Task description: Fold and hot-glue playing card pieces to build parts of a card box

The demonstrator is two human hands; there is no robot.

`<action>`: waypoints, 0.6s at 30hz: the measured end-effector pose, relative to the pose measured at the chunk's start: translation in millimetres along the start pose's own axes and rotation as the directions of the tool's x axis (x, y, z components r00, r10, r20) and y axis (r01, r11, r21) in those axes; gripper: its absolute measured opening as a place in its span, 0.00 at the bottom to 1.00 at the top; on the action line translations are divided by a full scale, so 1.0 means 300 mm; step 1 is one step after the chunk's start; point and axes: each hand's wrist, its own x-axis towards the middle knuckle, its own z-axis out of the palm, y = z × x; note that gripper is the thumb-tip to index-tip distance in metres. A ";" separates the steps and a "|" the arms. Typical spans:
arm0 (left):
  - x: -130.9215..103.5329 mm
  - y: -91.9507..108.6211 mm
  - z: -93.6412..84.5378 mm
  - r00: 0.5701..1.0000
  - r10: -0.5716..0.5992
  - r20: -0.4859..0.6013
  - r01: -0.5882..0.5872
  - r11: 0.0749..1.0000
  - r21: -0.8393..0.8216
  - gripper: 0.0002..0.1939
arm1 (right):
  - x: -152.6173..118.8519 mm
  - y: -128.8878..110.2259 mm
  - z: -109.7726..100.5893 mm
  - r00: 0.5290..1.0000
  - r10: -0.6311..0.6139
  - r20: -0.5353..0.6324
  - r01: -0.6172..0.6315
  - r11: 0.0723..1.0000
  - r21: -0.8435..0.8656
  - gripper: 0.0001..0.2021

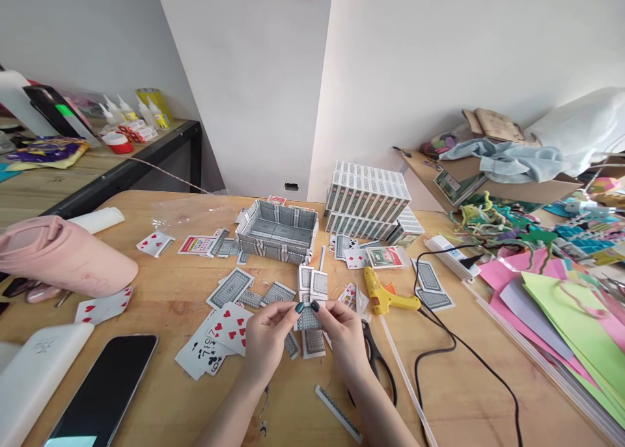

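Near the front middle of the table, my left hand and my right hand pinch a small grey-patterned playing card piece between thumbs and fingertips. Just beyond it lie small folded card pieces. A box built of grey-backed playing cards stands open-topped farther back. Face-up cards fan out left of my left hand. Black-handled scissors lie partly under my right wrist. A yellow glue gun rests to the right of my right hand.
Stacked card decks stand at the back. A black cord and a clear glue stick lie on the right. Coloured paper covers the right edge. A phone and a pink tumbler are on the left.
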 end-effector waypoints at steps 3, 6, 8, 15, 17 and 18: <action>-0.004 0.003 0.000 1.000 0.001 -0.007 0.000 1.000 0.027 0.09 | 0.000 0.002 -0.001 1.000 0.001 -0.007 -0.001 1.000 -0.001 0.12; -0.003 0.007 -0.002 1.000 0.003 0.014 -0.004 0.998 0.055 0.10 | 0.005 0.006 -0.007 1.000 0.000 0.013 0.001 1.000 -0.022 0.12; 0.002 0.011 -0.008 0.999 0.017 0.044 -0.020 0.997 0.074 0.09 | 0.012 0.006 -0.014 0.999 -0.025 0.031 0.027 0.997 -0.070 0.12; 0.024 0.043 -0.061 0.953 0.017 0.303 -0.115 0.944 0.309 0.08 | 0.025 -0.022 -0.047 0.986 -0.005 0.165 0.074 0.905 -0.419 0.08; 0.023 0.050 -0.067 0.934 0.024 0.358 -0.161 0.919 0.359 0.08 | 0.020 -0.028 -0.046 0.986 0.003 0.165 0.085 0.847 -0.525 0.04; 0.021 0.051 -0.065 0.930 0.031 0.366 -0.174 0.915 0.365 0.08 | 0.016 -0.029 -0.043 0.989 -0.004 0.149 0.087 0.825 -0.558 0.04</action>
